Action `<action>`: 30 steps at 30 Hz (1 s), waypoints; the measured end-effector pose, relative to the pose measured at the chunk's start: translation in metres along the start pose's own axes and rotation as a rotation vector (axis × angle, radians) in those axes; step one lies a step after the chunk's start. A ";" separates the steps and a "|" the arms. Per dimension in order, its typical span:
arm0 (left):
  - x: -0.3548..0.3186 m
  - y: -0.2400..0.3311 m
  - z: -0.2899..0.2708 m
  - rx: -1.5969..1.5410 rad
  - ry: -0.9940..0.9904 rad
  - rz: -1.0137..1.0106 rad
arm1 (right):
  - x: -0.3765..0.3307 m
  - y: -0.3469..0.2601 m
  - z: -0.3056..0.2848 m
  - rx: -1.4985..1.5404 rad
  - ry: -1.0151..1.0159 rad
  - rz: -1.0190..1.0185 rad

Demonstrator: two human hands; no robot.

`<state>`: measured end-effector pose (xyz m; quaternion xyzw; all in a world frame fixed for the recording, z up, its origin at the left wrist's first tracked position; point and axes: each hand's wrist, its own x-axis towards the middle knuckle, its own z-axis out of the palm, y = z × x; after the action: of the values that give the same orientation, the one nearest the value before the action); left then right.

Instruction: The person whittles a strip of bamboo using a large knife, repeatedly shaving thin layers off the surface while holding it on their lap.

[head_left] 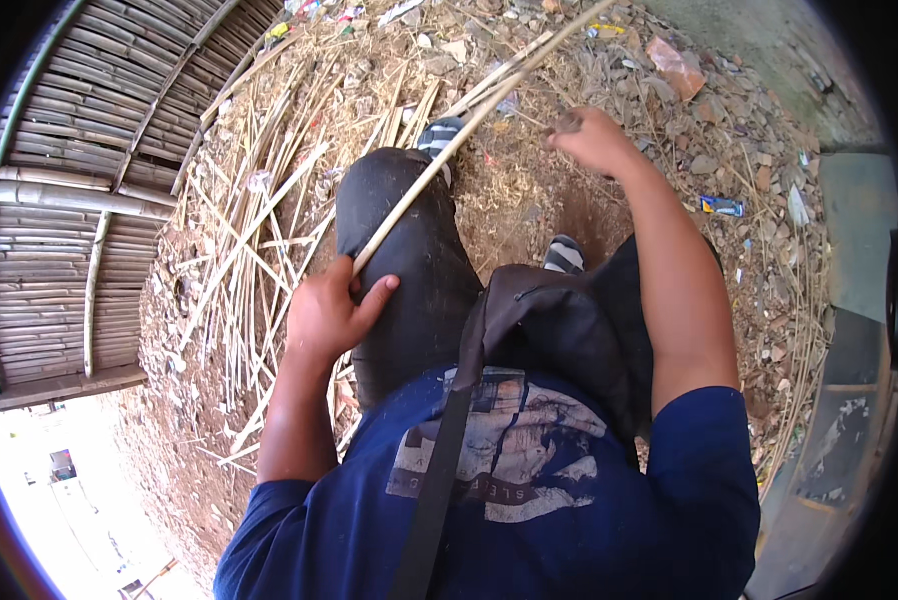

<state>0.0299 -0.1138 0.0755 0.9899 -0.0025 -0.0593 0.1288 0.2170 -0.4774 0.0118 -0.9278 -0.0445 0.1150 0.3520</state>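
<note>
We note one long, thin, pale bamboo strip (439, 165) running on a diagonal from near-left to far-right, crossing above the dark-trousered left thigh (409, 250) and leaving the top edge of the view. Left hand (331, 315) has its near end: fingers curled round it, thumb pressed along the side, fist resting against the thigh. Right hand (591, 138) sits well farther out along the same line, loosely closed beside the strip; whether it actually pinches the strip or only a small dark object we cannot tell, as the knuckles hide the fingertips. So the strip's long axis leads away from the left grip toward the right hand, and the left hand is the nearer holder. A scatter of split pale bamboo slivers (259, 240) lies on the dirt at left, beside a woven bamboo wall (59, 180). The strip's far tip is cut off; a striped sandal (566, 254) peeks past the dark shoulder bag (559, 330).
</note>
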 end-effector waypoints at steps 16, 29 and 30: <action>0.000 0.002 -0.007 -0.016 0.008 0.057 | -0.001 0.027 -0.007 -0.005 -0.019 -0.044; -0.007 0.000 -0.011 0.077 0.028 0.048 | 0.010 0.039 -0.016 0.389 -0.071 0.204; -0.008 0.001 -0.012 0.064 0.021 0.029 | 0.006 0.033 -0.019 0.280 -0.064 0.191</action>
<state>0.0235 -0.1120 0.0882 0.9940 -0.0176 -0.0468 0.0978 0.2272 -0.5136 0.0028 -0.8656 0.0491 0.1825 0.4636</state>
